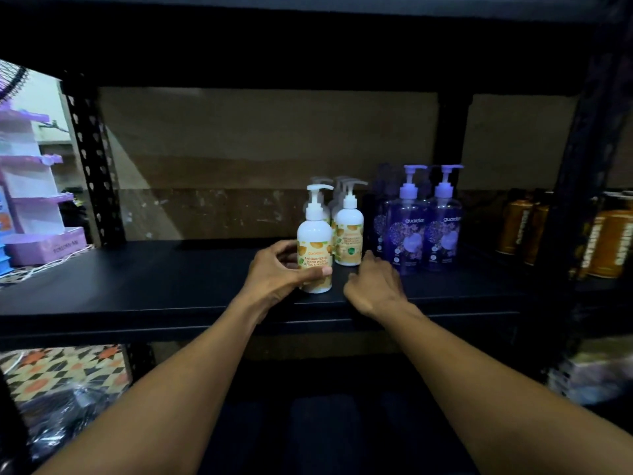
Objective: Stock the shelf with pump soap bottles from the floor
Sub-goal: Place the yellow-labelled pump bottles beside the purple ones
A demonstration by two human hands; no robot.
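Left hand gripping white pump bottle on black shelf.
Purple display stand far left; fingers curled round bottle, upright near shelf front, just ahead of other white bottles; right hand beside, fingers loosely bent, holding nothing, near purple bottles; orange cans far right.

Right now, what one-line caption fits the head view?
Left hand grips a white bottle standing on the shelf; right hand open beside it, purple bottles further right.

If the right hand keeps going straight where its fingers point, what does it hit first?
Likely the rear white pump bottle near its base, or the gap beside the purple bottles; depth is unclear.
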